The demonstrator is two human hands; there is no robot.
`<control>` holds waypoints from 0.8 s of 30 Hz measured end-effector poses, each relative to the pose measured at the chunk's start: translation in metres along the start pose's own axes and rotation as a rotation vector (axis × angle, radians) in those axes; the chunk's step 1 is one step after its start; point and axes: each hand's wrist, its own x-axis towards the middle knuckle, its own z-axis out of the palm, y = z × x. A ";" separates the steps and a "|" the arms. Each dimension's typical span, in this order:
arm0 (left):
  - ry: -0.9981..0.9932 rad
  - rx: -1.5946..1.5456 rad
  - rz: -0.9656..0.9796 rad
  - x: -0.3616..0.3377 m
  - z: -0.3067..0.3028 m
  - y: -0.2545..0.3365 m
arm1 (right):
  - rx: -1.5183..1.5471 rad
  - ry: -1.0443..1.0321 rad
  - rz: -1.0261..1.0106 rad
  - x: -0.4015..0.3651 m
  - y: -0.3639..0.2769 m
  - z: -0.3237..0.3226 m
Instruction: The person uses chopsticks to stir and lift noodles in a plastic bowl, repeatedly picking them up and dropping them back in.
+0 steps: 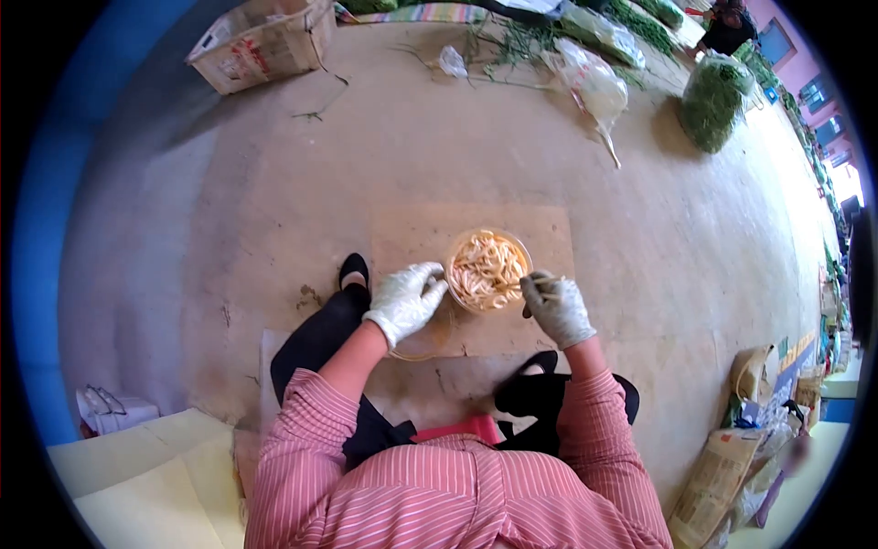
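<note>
A clear round tub [450, 285] filled with pale noodle-like strips [487, 265] in reddish sauce stands on a flat board [412, 229] on the floor. My left hand [407, 300], in a whitish glove, is at the tub's left side, thumb and fingers apart with fingertips right at the rim. Also gloved, my right hand [558, 309] is at the right rim with its fingers pinched together; a thin pale piece shows at the fingers, and I cannot tell what it is. Below my left hand lies a clear round lid [422, 346], partly covered by the hand.
A cardboard-sided crate [265, 50] stands at the upper left. Loose greens [521, 46], a plastic bag [594, 87] and a full bag of greens [715, 101] lie along the far side. Yellowish boxes [151, 476] are at lower left, flattened packaging [718, 476] at lower right. A person [729, 27] is far off.
</note>
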 end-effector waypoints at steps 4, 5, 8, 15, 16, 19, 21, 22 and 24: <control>-0.018 -0.066 -0.039 -0.002 -0.003 0.001 | -0.239 0.124 -0.182 0.006 0.009 0.028; 0.024 -0.002 0.002 -0.002 -0.002 -0.002 | -0.235 0.134 -0.198 0.006 0.006 0.028; 0.016 -0.013 -0.004 -0.003 -0.001 -0.004 | -0.180 0.169 -0.273 0.002 0.004 0.023; -0.009 -0.020 -0.014 -0.002 -0.004 0.001 | -0.293 0.234 -0.244 -0.003 -0.003 0.013; -0.008 -0.025 -0.013 -0.001 -0.002 -0.002 | -0.314 0.229 -0.232 -0.003 -0.002 0.014; -0.002 -0.026 0.002 -0.002 -0.001 -0.001 | -0.311 0.218 -0.230 -0.003 0.002 0.016; 0.001 -0.021 0.017 -0.003 -0.002 0.000 | -0.273 0.189 -0.228 -0.004 0.004 0.018; -0.005 -0.024 0.010 -0.002 -0.002 0.000 | -0.273 0.197 -0.229 -0.003 0.004 0.017; -0.012 -0.026 0.005 -0.002 -0.003 0.001 | -0.192 0.175 -0.221 -0.005 0.002 0.017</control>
